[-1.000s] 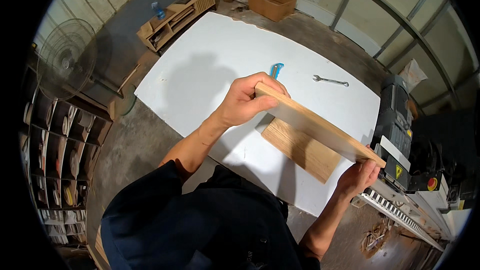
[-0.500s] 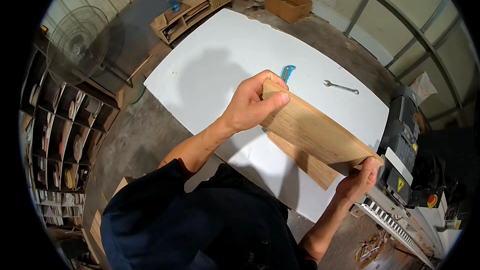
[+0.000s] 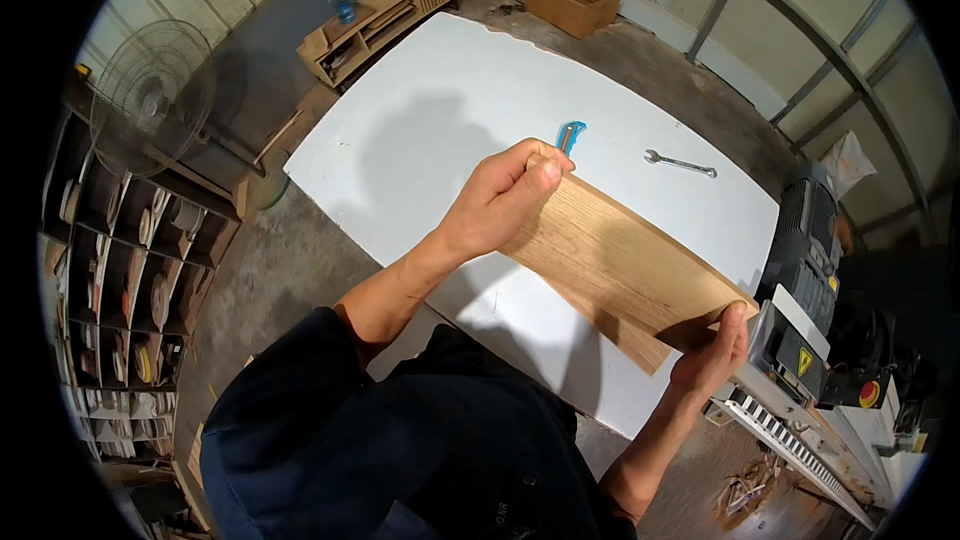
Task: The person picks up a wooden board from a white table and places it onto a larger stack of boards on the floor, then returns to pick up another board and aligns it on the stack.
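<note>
A flat wooden board is held up over the white table, one end in each hand. My left hand grips its far left end, thumb on the face and fingers behind. At the near right end, my right hand is closed on it with the thumb near the corner. Beneath it, a second wooden board lies on the table, mostly covered by the held one. Just beyond my left hand is a blue utility knife. To the right of that lies a metal wrench.
The white table fills the middle. Along its right side stands a dark machine with a red button. A standing fan and a shelf rack are at left. A wooden cabinet and a cardboard box sit beyond the table.
The held board has tilted so more of its face shows and it covers more of the lower board. My left hand has shifted slightly left.
</note>
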Demonstrator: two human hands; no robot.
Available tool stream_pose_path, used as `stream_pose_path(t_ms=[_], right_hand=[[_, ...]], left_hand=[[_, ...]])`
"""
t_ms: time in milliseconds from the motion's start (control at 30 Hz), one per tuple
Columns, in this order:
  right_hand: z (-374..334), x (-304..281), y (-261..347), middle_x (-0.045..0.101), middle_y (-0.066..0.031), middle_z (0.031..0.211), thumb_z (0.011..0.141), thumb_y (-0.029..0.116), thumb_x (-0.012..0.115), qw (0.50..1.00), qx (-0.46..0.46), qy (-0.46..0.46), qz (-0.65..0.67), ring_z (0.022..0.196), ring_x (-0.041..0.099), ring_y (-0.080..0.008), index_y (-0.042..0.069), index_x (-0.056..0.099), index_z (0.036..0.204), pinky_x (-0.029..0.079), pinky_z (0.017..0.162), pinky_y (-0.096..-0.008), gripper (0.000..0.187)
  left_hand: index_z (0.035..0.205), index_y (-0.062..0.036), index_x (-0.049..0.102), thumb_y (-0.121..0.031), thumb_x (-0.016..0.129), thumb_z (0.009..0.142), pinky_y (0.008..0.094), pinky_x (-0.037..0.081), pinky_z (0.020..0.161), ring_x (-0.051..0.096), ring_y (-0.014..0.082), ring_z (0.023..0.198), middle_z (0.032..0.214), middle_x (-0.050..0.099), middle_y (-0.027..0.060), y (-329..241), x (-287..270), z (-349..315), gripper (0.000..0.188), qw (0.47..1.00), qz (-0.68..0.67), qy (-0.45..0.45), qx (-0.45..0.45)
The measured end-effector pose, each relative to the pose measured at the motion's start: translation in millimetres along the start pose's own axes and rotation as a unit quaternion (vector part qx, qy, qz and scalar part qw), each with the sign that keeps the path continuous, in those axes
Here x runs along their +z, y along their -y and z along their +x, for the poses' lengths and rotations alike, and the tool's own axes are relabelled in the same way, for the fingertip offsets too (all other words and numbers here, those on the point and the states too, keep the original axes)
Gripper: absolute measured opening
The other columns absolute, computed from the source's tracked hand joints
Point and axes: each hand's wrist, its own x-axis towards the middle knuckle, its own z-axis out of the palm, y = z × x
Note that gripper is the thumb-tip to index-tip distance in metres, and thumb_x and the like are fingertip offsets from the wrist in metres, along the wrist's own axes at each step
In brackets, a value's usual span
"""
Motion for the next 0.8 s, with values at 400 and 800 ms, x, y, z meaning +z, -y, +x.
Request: stream_pose_path(t_ms=[400, 800], right_hand=[[-5, -27, -17, 0.061, -0.002, 0.084, 0.094, 0.027, 0.05, 0.997, 0.056, -0.03, -0.049, 0.077, 0.052, -0.0081, -0.001, 0.061, 0.093, 0.041, 0.071, -0.0232, 0.03], [-19, -47, -22, 0.062, -0.002, 0.084, 0.093, 0.022, 0.05, 0.985, 0.089, -0.045, -0.138, 0.077, 0.052, -0.0078, -0.004, 0.063, 0.096, 0.042, 0.071, -0.0226, 0.03]], left_hand=[[0.1, -0.0036, 0.059, -0.031, 0.043, 0.095, 0.0228, 0.043, 0.072, 0.051, 0.0066, 0.077, 0.082, 0.056, -0.0007, 34, 9, 19, 0.032, 0.996, 0.036, 0.036, -0.075], [0.102, 0.0013, 0.059, -0.027, 0.044, 0.095, 0.0242, 0.044, 0.073, 0.053, 0.0098, 0.08, 0.086, 0.059, 0.0039, 67, 33, 37, 0.033, 0.977, -0.075, 0.084, -0.182]])
